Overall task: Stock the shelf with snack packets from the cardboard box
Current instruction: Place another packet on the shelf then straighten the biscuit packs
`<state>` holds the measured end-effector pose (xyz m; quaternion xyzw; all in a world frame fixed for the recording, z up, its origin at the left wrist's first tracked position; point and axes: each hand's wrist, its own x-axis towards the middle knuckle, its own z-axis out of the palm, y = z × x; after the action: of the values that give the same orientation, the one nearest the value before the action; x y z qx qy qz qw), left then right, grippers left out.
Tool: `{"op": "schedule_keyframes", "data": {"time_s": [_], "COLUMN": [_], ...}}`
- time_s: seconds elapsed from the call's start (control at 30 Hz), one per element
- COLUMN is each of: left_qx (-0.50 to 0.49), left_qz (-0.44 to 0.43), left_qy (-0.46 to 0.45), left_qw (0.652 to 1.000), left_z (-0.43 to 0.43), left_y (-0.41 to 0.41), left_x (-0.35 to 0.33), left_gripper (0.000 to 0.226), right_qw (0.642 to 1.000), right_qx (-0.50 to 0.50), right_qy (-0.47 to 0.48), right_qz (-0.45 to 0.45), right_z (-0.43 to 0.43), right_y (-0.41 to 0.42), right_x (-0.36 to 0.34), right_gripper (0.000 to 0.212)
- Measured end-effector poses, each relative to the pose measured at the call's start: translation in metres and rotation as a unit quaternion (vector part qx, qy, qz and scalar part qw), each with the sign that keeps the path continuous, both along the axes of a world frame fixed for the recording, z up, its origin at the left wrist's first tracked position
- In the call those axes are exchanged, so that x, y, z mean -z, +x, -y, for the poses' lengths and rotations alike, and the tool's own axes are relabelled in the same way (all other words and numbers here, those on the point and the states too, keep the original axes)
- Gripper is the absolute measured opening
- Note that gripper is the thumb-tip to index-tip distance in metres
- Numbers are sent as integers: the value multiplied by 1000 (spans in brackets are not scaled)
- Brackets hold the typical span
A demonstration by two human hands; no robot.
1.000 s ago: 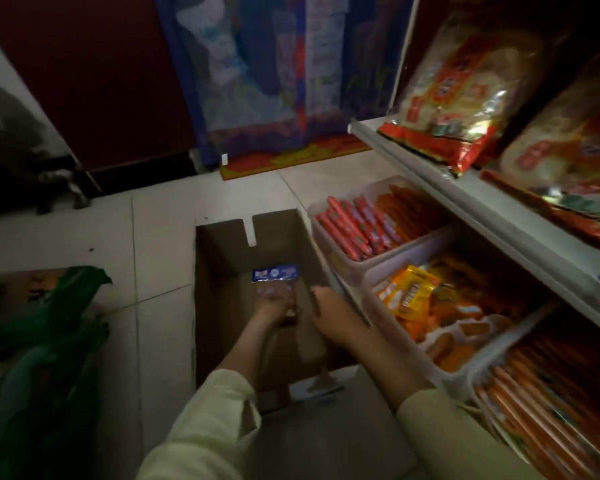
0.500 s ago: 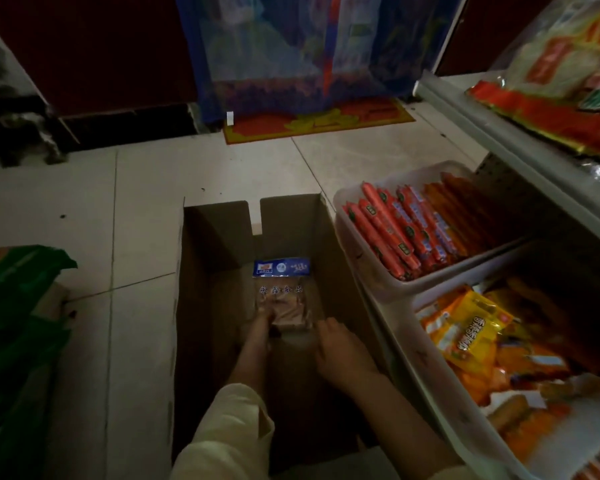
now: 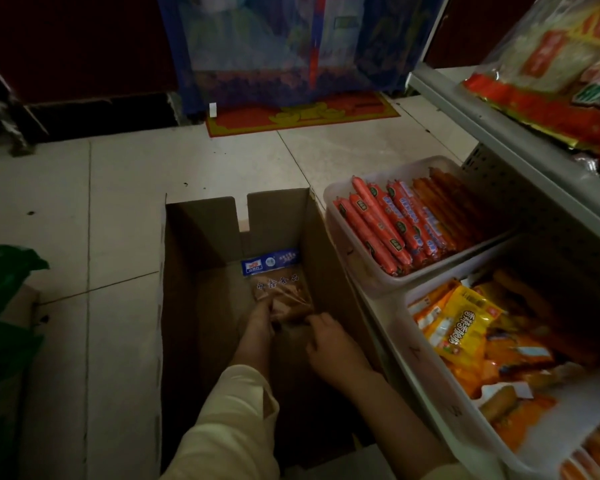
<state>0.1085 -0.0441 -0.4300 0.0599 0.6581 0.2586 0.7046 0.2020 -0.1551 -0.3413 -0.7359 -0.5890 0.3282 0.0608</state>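
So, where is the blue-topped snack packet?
In the head view, the snack packet is inside the cardboard box, near its far right corner, left of the sausage tray; the left hand and right hand are at its lower end.

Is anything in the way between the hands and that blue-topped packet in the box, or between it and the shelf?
Nothing visible: left hand and right hand touch the snack packet. Toward the shelf bins, only the right wall of the cardboard box stands between, so the packet must be lifted over it.

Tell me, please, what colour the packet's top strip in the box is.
The packet has a blue strip with white print; head view.
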Motion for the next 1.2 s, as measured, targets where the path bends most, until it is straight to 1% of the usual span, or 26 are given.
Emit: {"op": "schedule_keyframes", "data": {"time_s": [0.03, 0.07, 0.13, 0.23, 0.33, 0.4, 0.47, 0.57, 0.67, 0.77, 0.9, 0.97, 1.03, 1.1, 1.13, 1.2], "left_qx": [-27, -18, -35, -39, -45, -13, 19, 38, 22, 10, -53, -78, -96, -93, -84, -72], "left_qz": [22, 23, 42, 56, 93, 80, 45, 18, 26, 23, 25, 25, 24, 38, 51, 70], "left_qy": [0, -14, -43, -20, -2, 13, 25, 37, 38, 43, 67, 110, 147, 191, 216, 261], "left_qw": [999, 999, 998, 997, 995, 997, 998, 998, 999, 999, 996, 991, 984, 976, 971, 960], "left_z": [2, 2, 1, 0, -1, -1, -1, -2, -1, 9, 29, 37, 45, 57, 65, 76], "left_y": [1, 4, 3, 3, 5, 6, 7, 6, 1, 0, -6, -9, -11, -12, -11, -9], "left_x": [-16, -24, -32, -32, -39, -40, -42, -48, -65, -87, -119, -135, -151, -171, -187, -210], "left_gripper": [31, 29, 33, 40, 42, 42, 40, 37, 39, 37, 33, 35, 37, 36, 34, 31], "right_qw": [1000, 1000, 1000, 1000, 1000, 999, 997, 992, 988, 980, 960, 946, 918, 871, 842, 784], "right_qx": [0, 1, 6, 10, 19, 29, 45, 64, 80, 117, 176, 205, 235, 258, 269, 296], "right_qy": [2, 2, -5, -13, -8, 2, 9, 28, 31, 21, 30, 45, 30, 27, 42, 56], "right_qz": [-2, -3, -4, -3, -18, -33, -61, -101, -130, -160, -215, -248, -317, -416, -467, -542], "right_z": [0, 0, 1, 0, -1, -1, -1, -2, -2, -3, 2, 5, 7, 9, 11, 12], "right_y": [0, 0, 0, 1, 0, -1, -2, 0, 2, 6, 7, 6, 5, 7, 10, 16], "right_x": [0, 1, 3, 7, 6, 4, -1, -9, -24, -34, -53, -62, -72, -84, -96, -112], "right_gripper": [46, 45, 45, 46, 43, 40, 36, 31, 34, 35, 31, 36, 44, 37, 34, 40]}}
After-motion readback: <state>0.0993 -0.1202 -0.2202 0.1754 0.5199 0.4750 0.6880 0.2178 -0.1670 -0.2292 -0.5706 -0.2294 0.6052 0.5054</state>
